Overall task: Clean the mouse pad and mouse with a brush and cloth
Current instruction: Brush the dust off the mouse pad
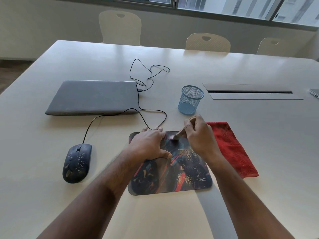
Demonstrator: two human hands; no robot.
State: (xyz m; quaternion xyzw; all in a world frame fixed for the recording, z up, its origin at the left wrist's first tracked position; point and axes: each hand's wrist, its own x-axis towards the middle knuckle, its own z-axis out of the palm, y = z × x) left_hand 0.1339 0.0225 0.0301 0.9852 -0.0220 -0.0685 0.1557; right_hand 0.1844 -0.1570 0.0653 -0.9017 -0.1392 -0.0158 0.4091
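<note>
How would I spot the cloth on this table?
Start at the patterned mouse pad near the table's front edge. The cloth lies flat just right of it, beyond the right hand. It is the only bright red thing there.

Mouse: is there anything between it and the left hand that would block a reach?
Nothing visible: only bare table lies between the left hand, pressing on the mouse pad, and the mouse.

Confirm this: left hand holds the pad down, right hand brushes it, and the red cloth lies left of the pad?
Wrong side. The head view shows the red cloth lying right of the pad. The rest stands: left hand holds it down, right hand works the brush.
</note>
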